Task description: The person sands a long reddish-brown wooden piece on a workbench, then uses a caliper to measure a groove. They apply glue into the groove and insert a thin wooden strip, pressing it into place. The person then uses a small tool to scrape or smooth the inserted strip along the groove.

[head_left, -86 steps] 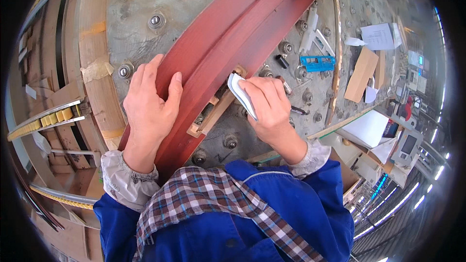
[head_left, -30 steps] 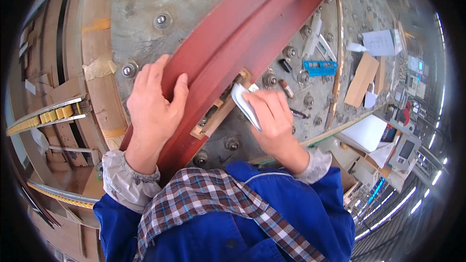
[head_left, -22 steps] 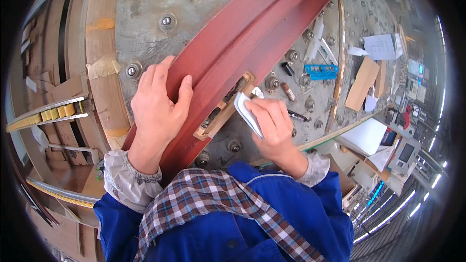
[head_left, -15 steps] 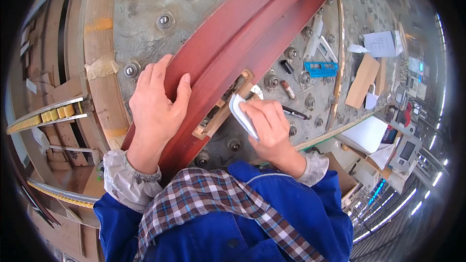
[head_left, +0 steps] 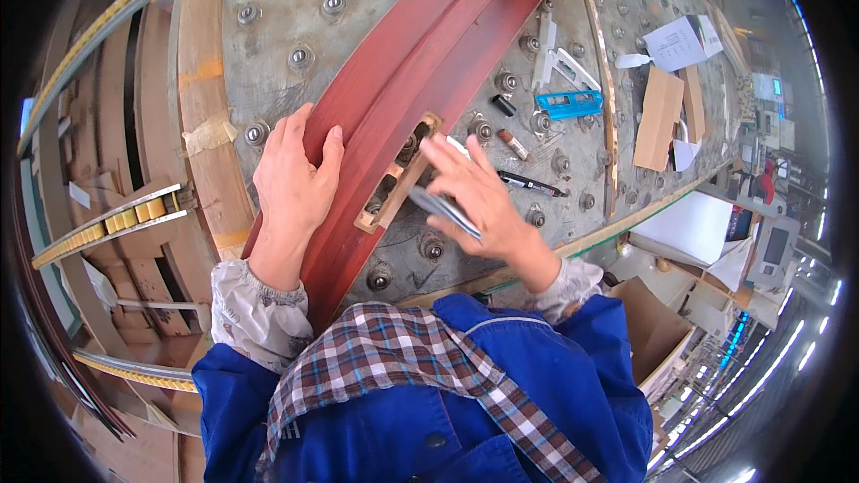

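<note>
- Grey tabletop (head_left: 268, 54) runs from 12 to 3 o'clock, studded with rows of metal ball rollers (head_left: 301, 57).
- Wooden edge strip (head_left: 204, 107) borders it at 10 o'clock; patch of masking tape (head_left: 208, 134) stuck across it.
- Yellow-edged rails (head_left: 107, 224) and timber framing sit at 9 o'clock, below the edge.
- Cardboard sheet (head_left: 659, 116) and white papers (head_left: 680, 40) lie at 2 o'clock.
- Open cardboard box (head_left: 658, 331) on the floor at 4 o'clock.
- Bright strip lights (head_left: 796, 358) at 4 o'clock; overall daylight-toned, even illumination.
</note>
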The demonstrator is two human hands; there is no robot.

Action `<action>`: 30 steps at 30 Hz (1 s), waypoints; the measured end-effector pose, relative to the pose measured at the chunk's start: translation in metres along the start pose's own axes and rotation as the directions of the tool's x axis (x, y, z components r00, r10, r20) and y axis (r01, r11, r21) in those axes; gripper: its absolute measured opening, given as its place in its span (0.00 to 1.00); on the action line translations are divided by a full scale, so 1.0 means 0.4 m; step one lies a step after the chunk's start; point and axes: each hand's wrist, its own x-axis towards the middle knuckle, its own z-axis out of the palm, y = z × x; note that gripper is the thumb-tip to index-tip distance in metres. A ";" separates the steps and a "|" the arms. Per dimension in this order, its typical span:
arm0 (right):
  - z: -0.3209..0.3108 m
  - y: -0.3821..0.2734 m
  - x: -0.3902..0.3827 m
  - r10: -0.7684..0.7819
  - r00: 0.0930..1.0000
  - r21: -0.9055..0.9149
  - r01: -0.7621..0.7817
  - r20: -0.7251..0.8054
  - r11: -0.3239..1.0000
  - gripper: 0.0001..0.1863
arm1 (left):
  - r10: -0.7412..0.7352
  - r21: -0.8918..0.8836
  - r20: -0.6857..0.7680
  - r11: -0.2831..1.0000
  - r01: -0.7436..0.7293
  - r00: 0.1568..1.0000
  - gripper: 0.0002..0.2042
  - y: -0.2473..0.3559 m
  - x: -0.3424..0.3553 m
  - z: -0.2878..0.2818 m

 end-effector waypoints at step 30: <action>0.114 -0.076 -0.098 -0.139 0.988 -0.089 0.145 0.069 0.985 0.13 | -0.068 0.008 0.014 0.998 0.068 0.998 0.23 0.010 -0.001 -0.004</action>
